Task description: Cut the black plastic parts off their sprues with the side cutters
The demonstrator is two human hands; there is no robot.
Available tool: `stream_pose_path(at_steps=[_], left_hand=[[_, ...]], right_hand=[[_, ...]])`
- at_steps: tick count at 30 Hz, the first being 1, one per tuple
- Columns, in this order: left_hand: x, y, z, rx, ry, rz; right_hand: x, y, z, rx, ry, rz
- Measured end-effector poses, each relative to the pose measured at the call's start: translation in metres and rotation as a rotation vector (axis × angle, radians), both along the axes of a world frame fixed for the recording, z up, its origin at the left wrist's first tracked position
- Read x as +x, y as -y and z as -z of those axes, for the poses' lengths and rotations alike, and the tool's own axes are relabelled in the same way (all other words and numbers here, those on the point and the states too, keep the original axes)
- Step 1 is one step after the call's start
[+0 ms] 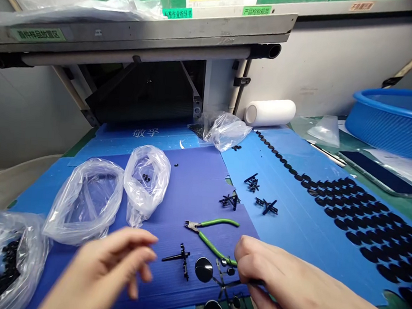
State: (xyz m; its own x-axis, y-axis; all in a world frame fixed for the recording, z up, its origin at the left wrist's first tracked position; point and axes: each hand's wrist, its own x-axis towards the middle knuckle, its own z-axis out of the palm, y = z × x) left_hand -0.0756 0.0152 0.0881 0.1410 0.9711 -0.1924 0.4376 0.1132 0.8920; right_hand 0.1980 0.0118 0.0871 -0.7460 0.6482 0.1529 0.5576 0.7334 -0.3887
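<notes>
Your right hand (271, 278) pinches the black plastic frame (222, 282), which lies at the mat's near edge. Grip the thin runner, not the glossy round discs (204, 269); they mark easily. Your left hand (119, 262), at nine o'clock from the frame, hovers with fingers loosely curled, empty. The green-handled cutters (212, 233) rest at twelve o'clock. Crinkled clear bags (117, 195) sit at ten o'clock on the ribbed blue mat (196, 182).

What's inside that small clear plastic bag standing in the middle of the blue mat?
The small clear bag holds a few tiny black parts near its mouth. Its crumpled lower folds blur whatever else may lie at the bottom.
</notes>
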Motion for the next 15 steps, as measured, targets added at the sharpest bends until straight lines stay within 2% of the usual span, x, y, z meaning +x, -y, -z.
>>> stream_pose_path(at_steps=[2, 5, 10, 15], left_hand=[[0.035, 0.010, 0.011, -0.298, 0.338, 0.019], [0.060, 0.015, 0.024, -0.452, 0.614, 0.057], [0.062, 0.016, 0.033, -0.615, 0.721, 0.131], [0.063, 0.023, 0.038, -0.609, 0.831, 0.088]], right_hand=[[0.001, 0.002, 0.002, 0.004, 0.007, -0.012], [0.005, 0.005, 0.005, -0.008, 0.024, -0.029], [0.007, 0.007, 0.006, -0.026, 0.010, -0.042], [0.003, 0.005, 0.004, -0.025, -0.025, -0.018]])
